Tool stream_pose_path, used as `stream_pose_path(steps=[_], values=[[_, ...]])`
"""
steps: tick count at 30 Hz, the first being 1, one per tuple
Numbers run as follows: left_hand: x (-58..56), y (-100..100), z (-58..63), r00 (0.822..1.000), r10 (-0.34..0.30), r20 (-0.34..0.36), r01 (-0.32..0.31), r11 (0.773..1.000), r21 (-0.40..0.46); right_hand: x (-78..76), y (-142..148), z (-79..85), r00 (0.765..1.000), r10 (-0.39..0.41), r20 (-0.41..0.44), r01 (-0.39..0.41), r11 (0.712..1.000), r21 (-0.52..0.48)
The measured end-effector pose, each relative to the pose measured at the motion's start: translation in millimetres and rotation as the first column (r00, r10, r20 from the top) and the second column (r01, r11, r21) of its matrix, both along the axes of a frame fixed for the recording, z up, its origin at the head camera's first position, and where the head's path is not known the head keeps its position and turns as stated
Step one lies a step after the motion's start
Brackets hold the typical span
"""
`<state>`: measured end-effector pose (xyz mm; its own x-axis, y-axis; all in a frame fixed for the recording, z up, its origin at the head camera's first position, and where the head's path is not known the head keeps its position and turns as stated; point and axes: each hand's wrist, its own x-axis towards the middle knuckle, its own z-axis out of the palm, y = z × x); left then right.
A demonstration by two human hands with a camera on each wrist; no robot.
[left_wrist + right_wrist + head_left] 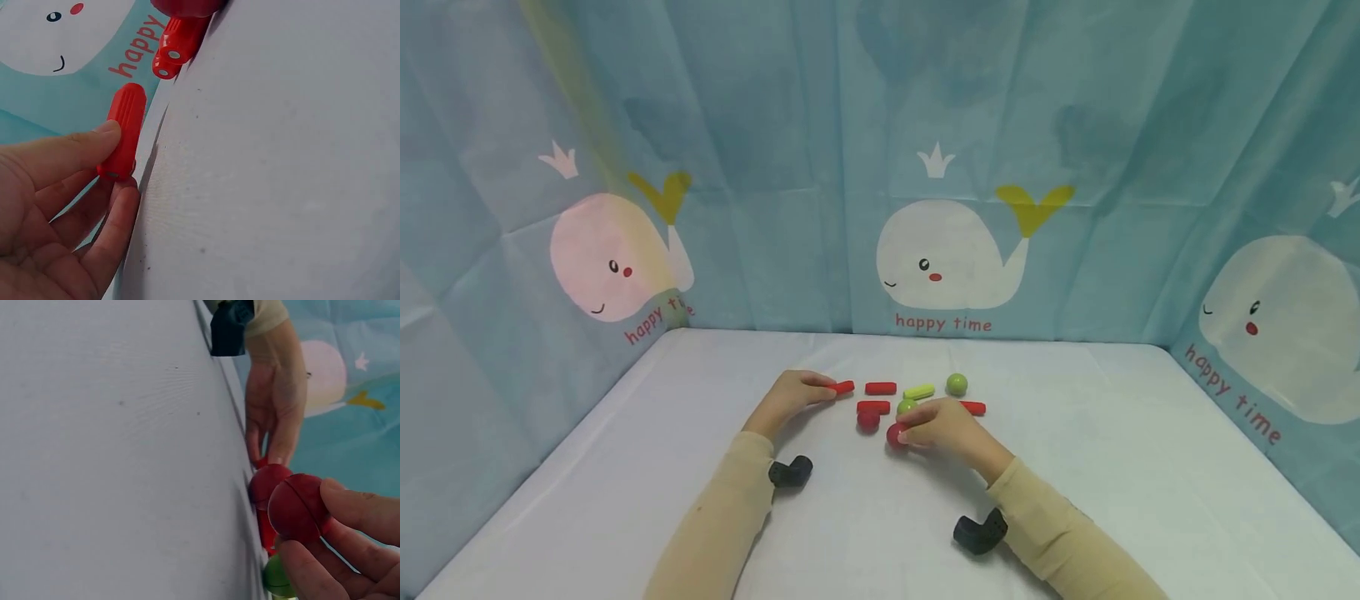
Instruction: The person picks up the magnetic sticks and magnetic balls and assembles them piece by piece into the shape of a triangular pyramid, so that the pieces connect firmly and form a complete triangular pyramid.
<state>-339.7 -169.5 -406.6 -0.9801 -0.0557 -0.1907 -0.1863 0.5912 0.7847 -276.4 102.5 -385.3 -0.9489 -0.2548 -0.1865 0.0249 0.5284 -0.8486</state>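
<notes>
Fingers (119, 219) of the left hand (793, 396) pinch a red stick (127, 128) just left of another red stick (881, 388) on the white surface (880, 525); those of the right hand (950, 427) grasp a red ball (295, 509), nearer and to the right. A second red ball (868, 422) sits just left of the held one; a green ball (957, 384) lies beyond both.

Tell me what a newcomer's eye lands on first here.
Likely the middle white whale on the blue backdrop, behind the white table. Then, lower in the head view, the red ball pinched in the right grip and, further left, the red stick in the left grip.
</notes>
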Motion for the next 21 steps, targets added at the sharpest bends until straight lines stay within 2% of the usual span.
stream_pose_path(steps=[5,9,12,16,21], values=[[1.3,3.3,4.1,1.000,0.013,-0.028,-0.012,0.998,0.055,0.5,6.6,9.3,0.999,-0.036,-0.026,0.036,0.999,-0.009],[6.1,7.2,6.2,0.999,0.026,-0.019,-0.024,0.997,0.076,0.1,10.8,12.1,0.997,-0.065,-0.043,0.062,0.997,-0.051],[11.1,9.8,7.5,1.000,0.002,-0.013,-0.001,0.997,0.079,-1.5,13.4,12.5,0.996,-0.077,-0.049,0.072,0.994,-0.083],[16.2,13.7,12.8,0.998,-0.046,-0.042,0.049,0.996,0.069,-3.7,16.8,13.9,0.995,-0.086,-0.051,0.080,0.992,-0.101],[18.8,21.1,19.7,0.995,-0.061,-0.073,0.068,0.993,0.094,-6.7,21.2,14.0,0.995,-0.091,-0.037,0.087,0.990,-0.110]])
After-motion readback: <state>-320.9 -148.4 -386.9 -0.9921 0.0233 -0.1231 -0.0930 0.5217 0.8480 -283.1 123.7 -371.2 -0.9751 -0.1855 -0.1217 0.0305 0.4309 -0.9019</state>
